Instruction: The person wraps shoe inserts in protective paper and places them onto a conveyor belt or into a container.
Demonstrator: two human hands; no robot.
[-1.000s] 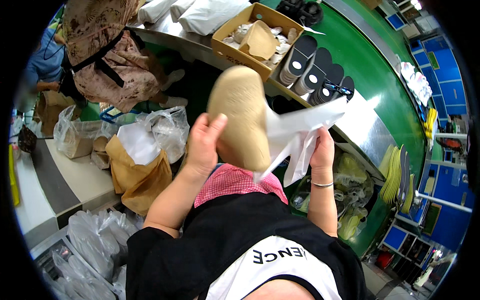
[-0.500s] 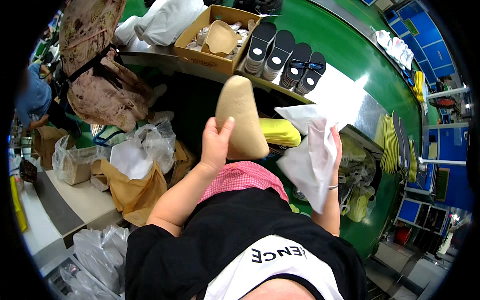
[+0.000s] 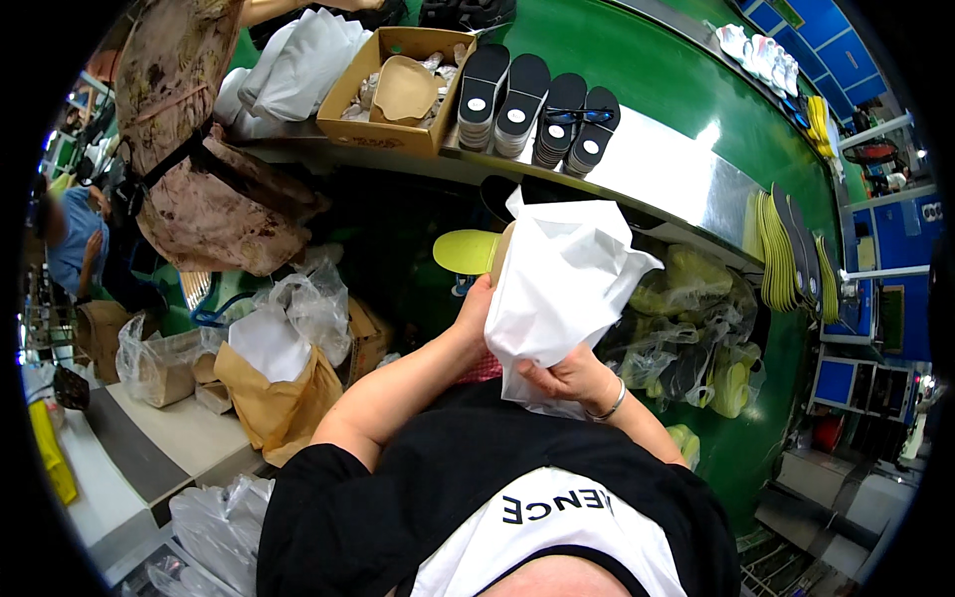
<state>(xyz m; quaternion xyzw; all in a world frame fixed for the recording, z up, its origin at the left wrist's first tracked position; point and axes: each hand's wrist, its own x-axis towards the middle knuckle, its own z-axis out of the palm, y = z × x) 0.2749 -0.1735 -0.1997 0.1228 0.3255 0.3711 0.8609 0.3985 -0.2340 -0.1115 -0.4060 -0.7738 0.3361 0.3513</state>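
Observation:
A sheet of white tissue paper (image 3: 567, 269) drapes over a tan, foot-shaped moulded piece (image 3: 505, 242); only a narrow strip of the tan edge shows on the left. My left hand (image 3: 477, 310) grips that piece from the left side, its fingers partly hidden by the paper. At the lower edge of the paper, my right hand (image 3: 569, 376) is closed on it, thumb on top. Just beyond my left hand, yellow-green insoles (image 3: 466, 251) lie partly behind the paper.
Ahead, a metal bench (image 3: 676, 199) bears a brown carton (image 3: 383, 134) and stacks of black insoles (image 3: 522, 90) with glasses on top. Clear bags of yellow-green insoles (image 3: 711, 338) are at right, a brown paper bag (image 3: 274, 398) at left. Another person (image 3: 75, 239) is far left.
My right hand has brought the tissue paper left, over the tan piece, which it now mostly covers. My left hand has moved slightly right and nearer to me. The view has shifted a little.

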